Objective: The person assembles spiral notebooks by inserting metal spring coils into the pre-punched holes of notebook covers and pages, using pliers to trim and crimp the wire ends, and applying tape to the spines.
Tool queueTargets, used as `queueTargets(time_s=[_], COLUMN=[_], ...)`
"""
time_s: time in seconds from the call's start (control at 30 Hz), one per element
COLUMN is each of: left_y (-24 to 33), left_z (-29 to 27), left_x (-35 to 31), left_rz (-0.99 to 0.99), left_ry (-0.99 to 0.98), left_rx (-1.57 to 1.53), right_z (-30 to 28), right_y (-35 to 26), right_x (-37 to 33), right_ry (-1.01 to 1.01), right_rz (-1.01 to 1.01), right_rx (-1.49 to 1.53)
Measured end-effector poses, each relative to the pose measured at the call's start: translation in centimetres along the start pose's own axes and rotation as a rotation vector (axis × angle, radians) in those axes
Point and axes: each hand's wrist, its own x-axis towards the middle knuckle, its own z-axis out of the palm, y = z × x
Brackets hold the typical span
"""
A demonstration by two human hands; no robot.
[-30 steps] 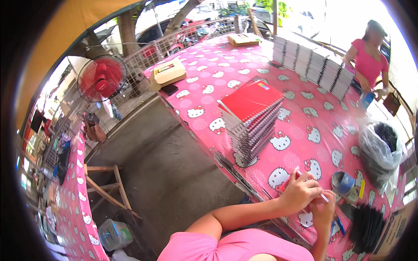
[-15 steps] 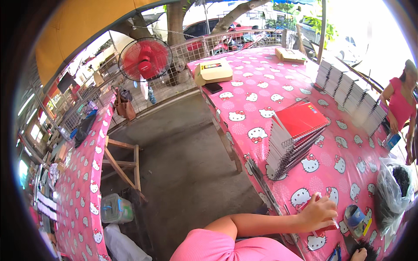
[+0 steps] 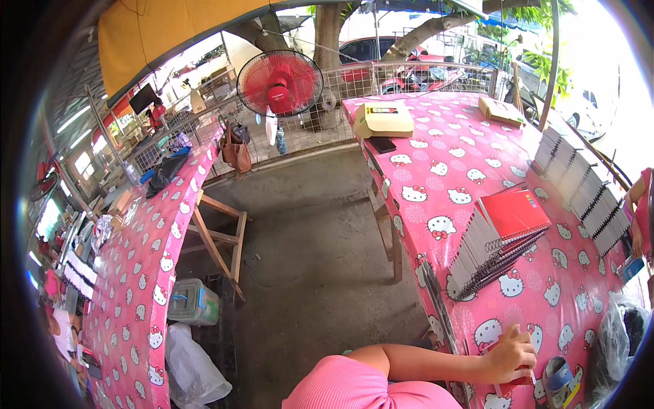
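My left hand rests over the pink patterned table at the lower right, its fingers curled down on a red flat object that mostly hides beneath it. What kind of object it is cannot be made out. Just right of it stands a round blue-and-grey container, with a yellow strip by its base. Beyond the hand is a stack of spiral-bound notebooks, topped by a red-covered notebook. My right hand is out of view.
A clear plastic bag with dark contents lies at the right. Rows of spiral-bound books line the table's far right side. A yellow box and a phone sit farther back. Another person stands at the right edge.
The view has swung left, so everything sits farther right in it. My right hand and the black coils near it have left the picture. My left hand stays on the red object.
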Motion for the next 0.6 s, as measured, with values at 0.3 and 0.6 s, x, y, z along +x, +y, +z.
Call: queueTargets(time_s=[0.3, 0.6], left_y=[0.4, 0.7], left_z=[-0.6, -1.6], left_x=[-0.3, -0.2], left_rz=[0.007, 0.039], left_ry=[-0.028, 0.022], left_rx=[-0.007, 0.103], right_z=[-0.5, 0.3], right_y=[-18.4, -20.2], right_x=[-0.5, 0.5], right_ry=[-0.214, -0.231], right_rz=[-0.098, 0.071], right_rx=[0.733, 0.824])
